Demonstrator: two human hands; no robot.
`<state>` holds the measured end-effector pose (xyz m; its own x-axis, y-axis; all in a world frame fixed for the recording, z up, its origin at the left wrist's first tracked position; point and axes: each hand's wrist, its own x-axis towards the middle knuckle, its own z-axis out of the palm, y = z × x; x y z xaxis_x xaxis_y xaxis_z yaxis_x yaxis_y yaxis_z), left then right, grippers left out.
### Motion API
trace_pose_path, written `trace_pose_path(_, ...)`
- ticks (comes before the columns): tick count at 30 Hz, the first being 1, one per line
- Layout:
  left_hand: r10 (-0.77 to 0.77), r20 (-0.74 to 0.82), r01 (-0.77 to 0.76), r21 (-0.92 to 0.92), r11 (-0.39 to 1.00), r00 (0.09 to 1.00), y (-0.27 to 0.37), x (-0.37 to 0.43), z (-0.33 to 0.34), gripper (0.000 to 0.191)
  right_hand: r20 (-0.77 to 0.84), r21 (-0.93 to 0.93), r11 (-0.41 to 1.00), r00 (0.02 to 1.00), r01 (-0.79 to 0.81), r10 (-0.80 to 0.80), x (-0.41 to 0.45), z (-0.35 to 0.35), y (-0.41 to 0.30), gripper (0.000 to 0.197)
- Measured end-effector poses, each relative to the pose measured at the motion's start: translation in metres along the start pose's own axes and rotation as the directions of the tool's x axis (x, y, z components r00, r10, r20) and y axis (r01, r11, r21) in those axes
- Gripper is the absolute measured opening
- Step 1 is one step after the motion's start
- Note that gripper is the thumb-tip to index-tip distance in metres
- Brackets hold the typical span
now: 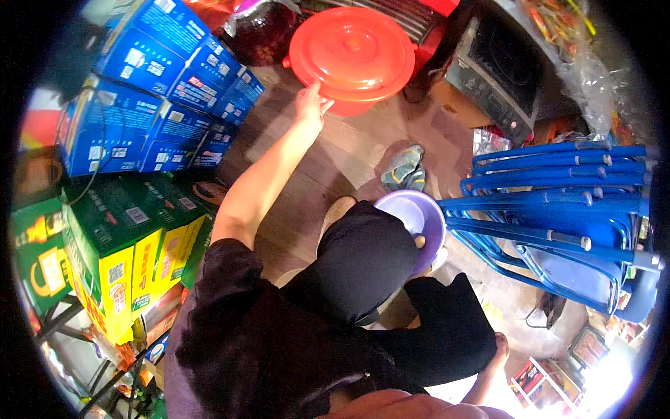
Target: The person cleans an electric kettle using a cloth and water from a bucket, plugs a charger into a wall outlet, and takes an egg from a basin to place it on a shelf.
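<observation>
A red plastic bucket [352, 108] with a round red lid [361, 52] stands on the floor ahead. My left hand [312, 105] is at the lid's near edge, thumb or fingers against the rim; how firmly it grips is hard to tell. My right hand [501, 348] is low at the right, beside my black-clad knee, its fingers partly hidden. Between my legs and the chairs sits a purple plastic basin [437, 230] with a small round tan object [420, 242] in it. Just beyond the basin, a grey-green cloth or glove [405, 167] lies on the floor.
Stacked blue cartons [172, 86] and green-yellow cartons [131, 230] line the left. Folded blue metal-framed chairs [549, 225] lean at the right. An induction cooker [492, 78] sits at the upper right, near clear plastic wrapping [589, 94]. Low shelves [547, 382] stand at the lower right.
</observation>
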<state>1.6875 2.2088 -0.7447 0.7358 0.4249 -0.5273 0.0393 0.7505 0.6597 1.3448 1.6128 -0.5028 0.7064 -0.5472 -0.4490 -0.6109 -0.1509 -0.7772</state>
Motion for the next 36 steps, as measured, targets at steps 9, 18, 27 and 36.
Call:
trace_pose_path(9,-0.107,0.04,0.107,-0.003,0.994,0.993,0.008,-0.02,-0.024,0.037,0.016,0.007,0.981,0.981,0.193,-0.194,-0.012,0.006,-0.009,0.019)
trace_pose_path(18,-0.199,-0.046,0.202,0.099,0.974,0.979,0.032,-0.1,-0.12,0.036,0.137,-0.078,0.912,0.91,0.403,-0.39,-0.011,0.015,-0.015,0.015)
trace_pose_path(27,-0.2,-0.008,0.2,0.061,0.978,0.98,0.04,-0.181,-0.204,0.028,0.137,-0.075,0.887,0.885,0.456,-0.444,-0.009,0.039,-0.027,0.015)
trace_pose_path(36,-0.248,-0.078,0.253,0.052,0.966,0.966,0.047,-0.167,-0.204,0.021,0.144,-0.007,0.893,0.884,0.451,-0.445,0.004,0.044,-0.015,0.016)
